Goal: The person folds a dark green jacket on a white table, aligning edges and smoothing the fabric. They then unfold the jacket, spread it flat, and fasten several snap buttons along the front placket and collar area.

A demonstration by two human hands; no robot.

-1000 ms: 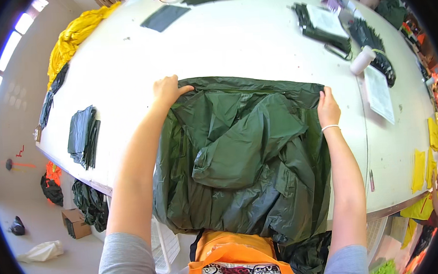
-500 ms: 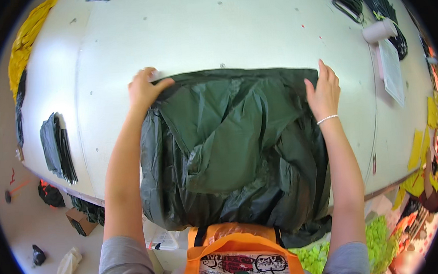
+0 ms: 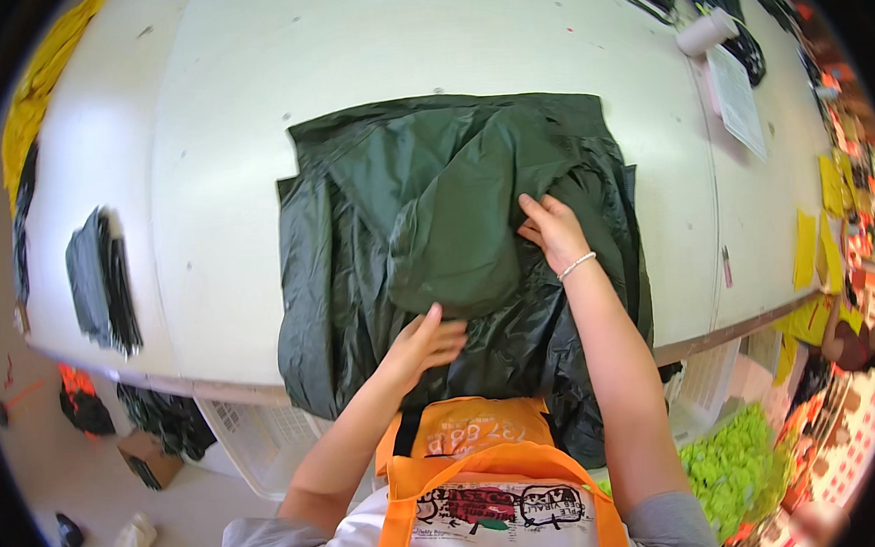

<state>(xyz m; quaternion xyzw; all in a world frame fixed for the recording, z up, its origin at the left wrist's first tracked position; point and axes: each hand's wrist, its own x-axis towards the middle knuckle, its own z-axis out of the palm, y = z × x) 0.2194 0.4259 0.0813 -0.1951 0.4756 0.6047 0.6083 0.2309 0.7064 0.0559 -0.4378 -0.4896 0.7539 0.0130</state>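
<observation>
A dark green rain jacket (image 3: 357, 268), thin and shiny, lies spread on the white table in front of me. Its hood (image 3: 454, 222) rests folded down over the middle of the garment. Near the lower edge of that hood, my left hand (image 3: 422, 348) is held with its fingers apart, gripping nothing. At the hood's right edge is my right hand (image 3: 553, 231), fingers extended and spread over the cloth. Whether its fingertips press on the fabric I cannot tell. The jacket's lower part hangs over the near table edge against my orange apron (image 3: 482, 426).
Folded dark garments (image 3: 100, 282) lie at the table's left. A white cup (image 3: 706, 32), a paper sheet (image 3: 736, 103) and dark bundles occupy the far right. Yellow cloth (image 3: 41, 92) hangs at the far left. Below the table stand a white crate (image 3: 257, 440) and bright green material (image 3: 735, 461).
Both hands have left the jacket's far corners and come nearer to me, inward over the hood. The hood's lower edge lies smoother. My view has shifted slightly.
</observation>
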